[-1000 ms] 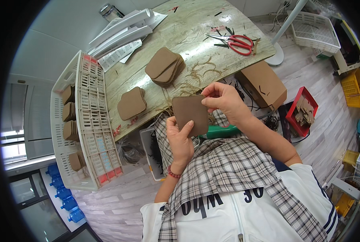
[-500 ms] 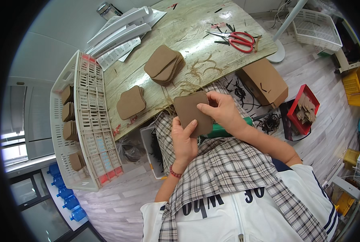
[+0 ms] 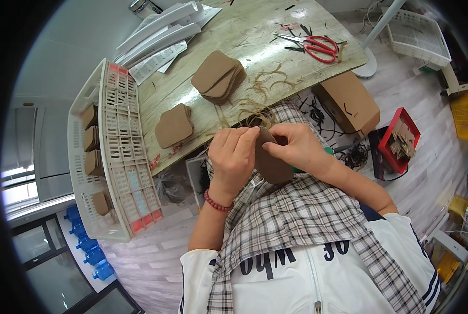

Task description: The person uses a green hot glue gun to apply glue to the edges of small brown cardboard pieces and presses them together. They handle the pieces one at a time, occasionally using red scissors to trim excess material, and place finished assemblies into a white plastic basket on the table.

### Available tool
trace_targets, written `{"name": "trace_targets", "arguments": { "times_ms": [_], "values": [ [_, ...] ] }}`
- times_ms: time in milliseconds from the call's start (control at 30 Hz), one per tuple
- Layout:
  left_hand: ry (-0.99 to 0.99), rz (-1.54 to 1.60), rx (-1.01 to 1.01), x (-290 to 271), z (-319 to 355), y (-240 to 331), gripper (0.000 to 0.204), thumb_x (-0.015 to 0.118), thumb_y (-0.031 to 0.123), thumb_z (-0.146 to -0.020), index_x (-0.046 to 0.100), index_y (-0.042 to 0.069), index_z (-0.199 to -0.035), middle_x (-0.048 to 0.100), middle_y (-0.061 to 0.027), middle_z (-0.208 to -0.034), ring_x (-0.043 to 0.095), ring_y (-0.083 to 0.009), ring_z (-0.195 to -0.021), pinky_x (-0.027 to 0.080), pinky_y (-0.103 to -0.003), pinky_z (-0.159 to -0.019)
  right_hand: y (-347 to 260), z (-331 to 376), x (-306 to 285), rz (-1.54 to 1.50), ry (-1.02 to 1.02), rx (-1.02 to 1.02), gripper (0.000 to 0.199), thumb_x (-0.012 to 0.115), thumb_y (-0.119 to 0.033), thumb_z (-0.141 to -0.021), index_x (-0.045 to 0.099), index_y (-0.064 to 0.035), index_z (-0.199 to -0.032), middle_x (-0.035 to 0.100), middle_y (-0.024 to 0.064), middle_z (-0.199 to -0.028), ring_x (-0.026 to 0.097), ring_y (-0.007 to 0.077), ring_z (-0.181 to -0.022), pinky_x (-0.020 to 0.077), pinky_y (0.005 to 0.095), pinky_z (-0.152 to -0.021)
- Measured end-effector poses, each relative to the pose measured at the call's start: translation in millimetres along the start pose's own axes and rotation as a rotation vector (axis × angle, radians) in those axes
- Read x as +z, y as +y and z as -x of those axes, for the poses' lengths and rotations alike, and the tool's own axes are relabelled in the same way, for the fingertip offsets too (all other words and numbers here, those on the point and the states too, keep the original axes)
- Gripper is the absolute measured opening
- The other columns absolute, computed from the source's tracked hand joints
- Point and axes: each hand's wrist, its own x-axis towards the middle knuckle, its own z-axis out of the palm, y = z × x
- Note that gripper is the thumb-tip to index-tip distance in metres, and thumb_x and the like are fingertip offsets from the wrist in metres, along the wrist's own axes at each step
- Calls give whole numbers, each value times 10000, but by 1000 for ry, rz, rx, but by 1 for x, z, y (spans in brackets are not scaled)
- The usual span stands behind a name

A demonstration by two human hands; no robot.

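Brown flat piece (image 3: 277, 165) held above checked cloth (image 3: 281, 217), near bench (image 3: 226, 118) edge.
White crate (image 3: 102, 94), stacked brown pieces (image 3: 93, 163) inside; white bin (image 3: 192, 178) partly hidden, contents unclear; left hand (image 3: 234, 157) bent over, fingertips pinching flat piece's upper edge; right hand (image 3: 299, 150) pinching too, thumb on its face, fingers mostly hidden; green object (image 3: 328, 150) barely visible; cardboard box (image 3: 349, 99); red tray (image 3: 389, 149), loose tan pieces (image 3: 401, 138).

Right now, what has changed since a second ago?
The left hand moved up the flat brown rounded piece to its top edge; the piece tilted, looking narrower. The right hand still holds it. The larger brown stack and red-handled metal scissors stayed put.
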Motion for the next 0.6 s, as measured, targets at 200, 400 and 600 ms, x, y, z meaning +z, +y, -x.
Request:
{"name": "trace_targets", "arguments": {
  "times_ms": [200,400,600],
  "values": [
    [-73,21,56,-1,-3,1,219,715,-40,-715,664,18,-920,648,-96,-805,602,-257,-688,475,-341,-607,-1,0,-3,127,-42,-31,224,691,-192,-737,673,7,-838,651,184,-749,640,333,-675,497,385,-610],
    [-159,-33,159,-6,-4,-1,237,699,-31,-718,634,8,-942,635,-103,-817,604,-257,-692,474,-356,-615,-1,0,-5,151,-89,-44,220,692,-189,-737,679,1,-845,662,182,-784,648,341,-727,502,397,-644],
    [-232,-27,180,-9,-4,-3,238,693,-24,-718,611,12,-939,617,-99,-818,600,-256,-695,472,-357,-620,-2,2,-5,158,-107,-63,212,690,-176,-733,678,1,-848,652,185,-770,644,341,-715,498,398,-636]
  ]
}}
